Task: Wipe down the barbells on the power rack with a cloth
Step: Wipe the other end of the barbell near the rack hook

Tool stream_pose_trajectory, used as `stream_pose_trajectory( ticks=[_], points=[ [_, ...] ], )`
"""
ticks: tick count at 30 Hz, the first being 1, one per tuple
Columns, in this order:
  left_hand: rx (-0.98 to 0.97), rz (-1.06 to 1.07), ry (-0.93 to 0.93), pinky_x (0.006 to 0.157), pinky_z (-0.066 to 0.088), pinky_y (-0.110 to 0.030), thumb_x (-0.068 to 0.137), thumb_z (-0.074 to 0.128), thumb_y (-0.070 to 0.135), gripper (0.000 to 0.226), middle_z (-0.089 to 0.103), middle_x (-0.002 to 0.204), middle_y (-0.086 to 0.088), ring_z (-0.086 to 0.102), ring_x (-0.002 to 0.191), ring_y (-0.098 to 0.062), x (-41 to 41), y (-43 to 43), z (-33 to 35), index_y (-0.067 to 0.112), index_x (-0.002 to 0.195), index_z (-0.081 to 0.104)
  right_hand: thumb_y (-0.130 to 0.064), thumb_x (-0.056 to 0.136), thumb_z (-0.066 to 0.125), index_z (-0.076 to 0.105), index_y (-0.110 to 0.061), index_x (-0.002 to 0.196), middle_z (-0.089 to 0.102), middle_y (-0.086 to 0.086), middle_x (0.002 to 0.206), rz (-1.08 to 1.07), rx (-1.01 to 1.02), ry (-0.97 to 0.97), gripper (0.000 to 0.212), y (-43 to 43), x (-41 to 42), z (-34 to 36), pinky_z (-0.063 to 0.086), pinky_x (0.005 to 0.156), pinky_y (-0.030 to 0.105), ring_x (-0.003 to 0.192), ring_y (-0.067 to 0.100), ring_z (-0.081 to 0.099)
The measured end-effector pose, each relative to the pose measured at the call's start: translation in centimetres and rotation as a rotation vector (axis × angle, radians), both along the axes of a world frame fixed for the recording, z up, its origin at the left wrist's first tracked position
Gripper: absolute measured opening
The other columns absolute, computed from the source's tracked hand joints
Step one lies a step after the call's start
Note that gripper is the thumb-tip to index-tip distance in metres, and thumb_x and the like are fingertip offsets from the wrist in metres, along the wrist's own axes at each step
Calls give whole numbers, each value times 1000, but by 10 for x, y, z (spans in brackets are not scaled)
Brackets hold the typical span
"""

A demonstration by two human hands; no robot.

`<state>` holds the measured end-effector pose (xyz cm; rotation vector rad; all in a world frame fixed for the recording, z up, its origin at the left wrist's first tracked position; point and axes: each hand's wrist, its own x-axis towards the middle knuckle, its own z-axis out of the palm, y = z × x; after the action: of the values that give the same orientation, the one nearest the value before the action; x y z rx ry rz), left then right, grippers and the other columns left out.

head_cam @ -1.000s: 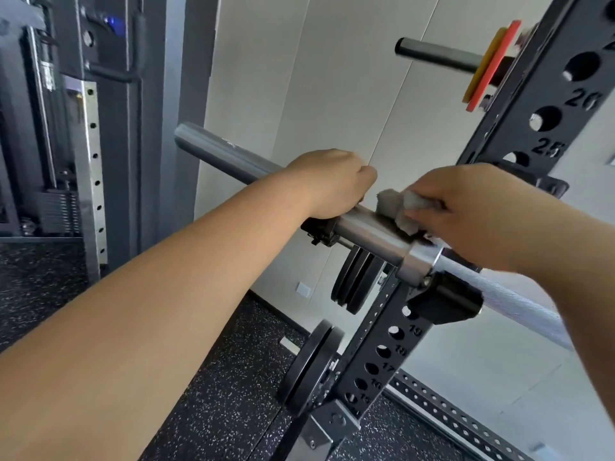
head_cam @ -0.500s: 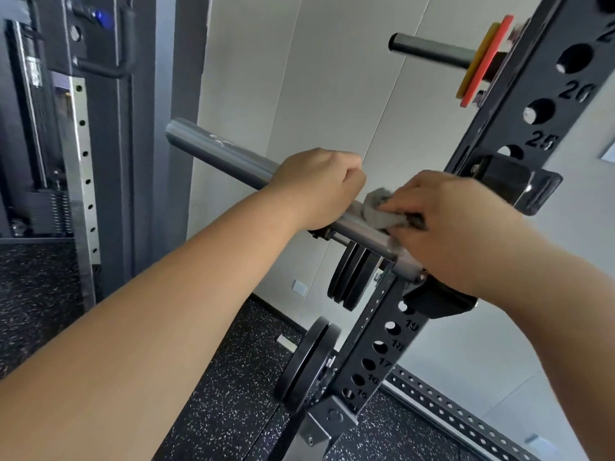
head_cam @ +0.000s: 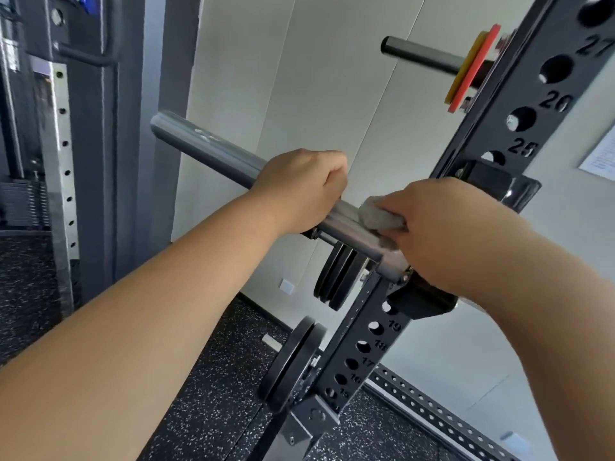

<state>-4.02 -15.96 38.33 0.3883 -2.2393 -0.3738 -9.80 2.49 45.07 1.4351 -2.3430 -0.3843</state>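
A steel barbell [head_cam: 206, 146] rests across the black power rack upright [head_cam: 376, 331], its sleeve end pointing up and left. My left hand [head_cam: 299, 189] is wrapped around the sleeve from above. Just to its right, my right hand [head_cam: 446, 227] presses a crumpled grey cloth [head_cam: 379, 217] onto the sleeve near the collar. The bar's shaft beyond the rack is hidden behind my right forearm.
Black weight plates hang on pegs below the bar [head_cam: 337, 281] and lower down [head_cam: 293, 361]. A second bar with red and yellow plates [head_cam: 472, 71] sticks out above. A cable machine [head_cam: 60, 154] stands left. The floor is speckled rubber [head_cam: 206, 394].
My right hand has slid the cloth a little left along the sleeve toward my left hand. The camera has shifted slightly; my left hand keeps its grip.
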Motion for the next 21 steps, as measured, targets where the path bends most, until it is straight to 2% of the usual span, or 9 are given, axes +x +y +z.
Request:
stream_pose_trajectory(
  ticks=[1, 3, 6, 9, 11, 14, 16, 18, 21],
  points=[
    [6, 11, 0, 70, 53, -42, 97, 36, 21, 29, 68, 79, 3, 61, 77, -24, 0, 0, 0, 22, 91, 64, -15, 92, 45, 38, -34, 74, 49, -7, 76, 21, -5, -46, 27, 6, 1, 1, 50, 71, 34, 71, 14, 50],
    [25, 21, -21, 73, 52, -41, 97, 36, 21, 29, 67, 81, 2, 60, 81, -27, 0, 2, 4, 21, 93, 65, -37, 99, 44, 41, -36, 85, 52, -4, 85, 79, -25, -124, 14, 12, 0, -4, 51, 72, 33, 76, 15, 56],
    [56, 9, -54, 75, 52, -39, 98, 36, 22, 32, 67, 85, 1, 60, 87, -28, -1, 4, 8, 21, 93, 67, -53, 102, 38, 37, -26, 101, 43, -4, 93, 61, 72, -34, 27, 0, 0, -13, 47, 78, 31, 82, 16, 49],
    [82, -10, -27, 71, 48, -35, 99, 34, 19, 35, 66, 82, 4, 59, 84, -25, 1, 4, 7, 22, 93, 68, -52, 102, 50, 36, -22, 101, 42, -4, 96, 16, 137, -15, 34, -16, 4, -11, 40, 75, 30, 85, 15, 42],
    [79, -14, -12, 67, 45, -33, 100, 33, 18, 36, 65, 80, 6, 58, 80, -22, 1, 4, 6, 23, 94, 68, -51, 98, 60, 47, -21, 91, 50, -3, 92, 23, 38, -80, 33, -16, -2, -8, 37, 64, 28, 76, 12, 47],
    [64, -8, -2, 59, 36, -30, 101, 33, 19, 36, 62, 74, 8, 55, 74, -18, 1, 4, 4, 23, 93, 68, -30, 99, 61, 57, -32, 75, 58, -8, 81, 56, -117, -120, 24, 1, -9, 1, 42, 61, 26, 73, 10, 54],
    [57, -9, 12, 60, 39, -32, 101, 33, 20, 35, 64, 78, 6, 57, 76, -21, 0, 2, 3, 22, 91, 67, -30, 97, 61, 62, -34, 73, 62, -10, 81, 80, -165, -188, 24, 15, -4, 9, 46, 61, 26, 73, 10, 59],
    [74, -17, 20, 67, 45, -33, 100, 32, 22, 37, 69, 86, 7, 59, 83, -22, -2, 1, 3, 24, 91, 68, -36, 99, 60, 65, -33, 78, 65, -9, 85, 77, -171, -195, 22, 26, -5, 12, 53, 68, 32, 75, 12, 61],
    [101, -25, 25, 73, 48, -34, 97, 29, 25, 40, 72, 91, 10, 60, 88, -20, -5, -2, 3, 27, 90, 68, -36, 100, 57, 67, -27, 76, 65, -6, 83, 10, -196, -52, 27, 43, -10, 15, 53, 70, 35, 75, 14, 60]
  ],
)
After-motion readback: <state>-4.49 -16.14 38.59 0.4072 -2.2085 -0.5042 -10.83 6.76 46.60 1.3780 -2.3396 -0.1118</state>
